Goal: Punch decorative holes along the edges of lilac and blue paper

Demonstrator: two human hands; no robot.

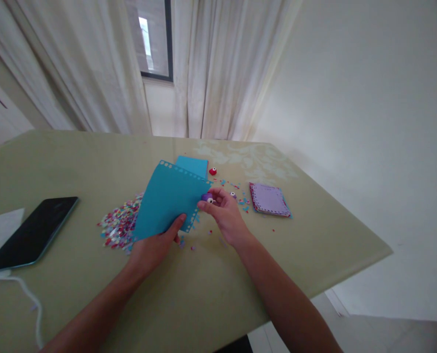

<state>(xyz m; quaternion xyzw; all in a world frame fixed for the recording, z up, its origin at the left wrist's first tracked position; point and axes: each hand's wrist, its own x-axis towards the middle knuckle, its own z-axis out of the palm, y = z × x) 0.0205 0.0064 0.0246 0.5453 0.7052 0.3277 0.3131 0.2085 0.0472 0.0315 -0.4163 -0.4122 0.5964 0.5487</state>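
A blue sheet of paper (172, 198) with small punched shapes along its top and right edges is tilted up above the table. My left hand (159, 238) grips its lower edge, thumb on top. At the sheet's right edge, my right hand (223, 211) is closed on a small purple craft punch (206, 197) with googly eyes. The punch sits at the paper's edge; its slot is hidden. Behind the sheet lies a stack of blue paper (196, 165), with a small red punch (213, 171) beside it. Another googly-eyed punch (233, 195) is just beyond my right hand.
A pile of colourful paper confetti (118, 223) lies left of the sheet, with loose bits scattered around. A stack of purple punched squares (269, 199) is at right. A dark tablet (32, 233) rests over white paper (1, 230) at left, near a white cable (30, 294).
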